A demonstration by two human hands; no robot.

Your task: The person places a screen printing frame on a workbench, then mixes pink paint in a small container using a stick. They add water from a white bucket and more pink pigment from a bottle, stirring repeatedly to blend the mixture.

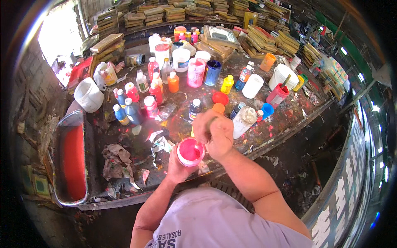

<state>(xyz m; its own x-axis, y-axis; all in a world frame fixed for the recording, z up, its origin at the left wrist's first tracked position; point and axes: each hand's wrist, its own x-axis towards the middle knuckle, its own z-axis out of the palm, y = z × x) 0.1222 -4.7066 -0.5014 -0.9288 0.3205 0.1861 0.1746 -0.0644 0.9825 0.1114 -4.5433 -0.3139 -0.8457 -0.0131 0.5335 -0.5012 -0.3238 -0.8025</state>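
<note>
My left hand (178, 168) is wrapped round a small white tub (200, 159) of bright pink paint (190, 149), close to the table's near edge. Just above the tub's right rim, my right hand (216, 133) is closed with its fingers curled down. Something thin and pale seems to run from those fingers into the paint, but its kind cannot be made out. Beyond the hands stand a dark bottle with a white cap (195, 109), an orange lid (219, 108) and a red lid (220, 98). To the right leans a messy white bottle (245, 120).
On the paint-stained table (285, 118), several colour bottles, a blue tub (213, 72) and a white bucket (283, 77) stand farther back. A trough of red liquid (74, 163) is at the left, near crumpled paper (117, 161). Stacked wooden frames (175, 14) line the back.
</note>
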